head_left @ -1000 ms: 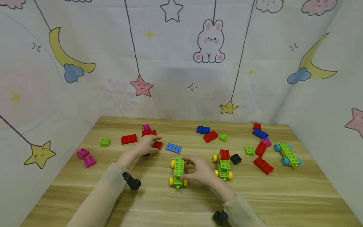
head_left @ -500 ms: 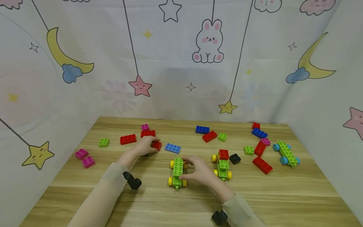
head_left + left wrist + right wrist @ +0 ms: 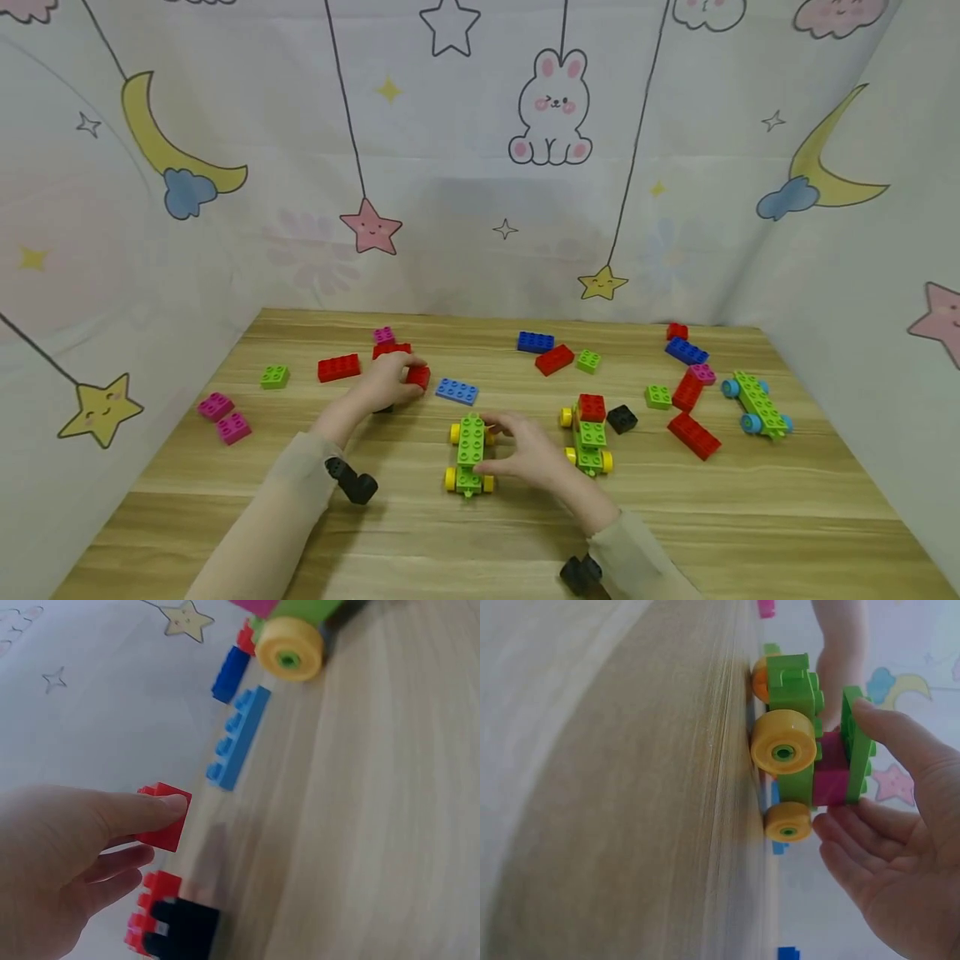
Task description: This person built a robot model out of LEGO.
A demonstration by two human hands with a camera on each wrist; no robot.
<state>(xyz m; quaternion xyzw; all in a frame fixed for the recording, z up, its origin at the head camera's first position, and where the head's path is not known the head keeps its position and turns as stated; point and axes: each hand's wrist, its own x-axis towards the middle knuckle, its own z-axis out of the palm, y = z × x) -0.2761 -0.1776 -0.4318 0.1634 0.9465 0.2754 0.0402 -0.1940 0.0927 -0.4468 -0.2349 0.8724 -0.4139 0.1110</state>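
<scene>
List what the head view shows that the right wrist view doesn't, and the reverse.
Only the head view: the blue-wheeled green car at the far right, and the black brick beside the red-topped car.

Only the right wrist view: the magenta brick sandwiched under the raised green plate.

Both: the right hand and the yellow-wheeled car at its fingers.

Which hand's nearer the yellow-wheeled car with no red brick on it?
Right. The right hand is right up against that car on its right side; the left hand is off to its left and farther back, pinching a red brick.
</scene>
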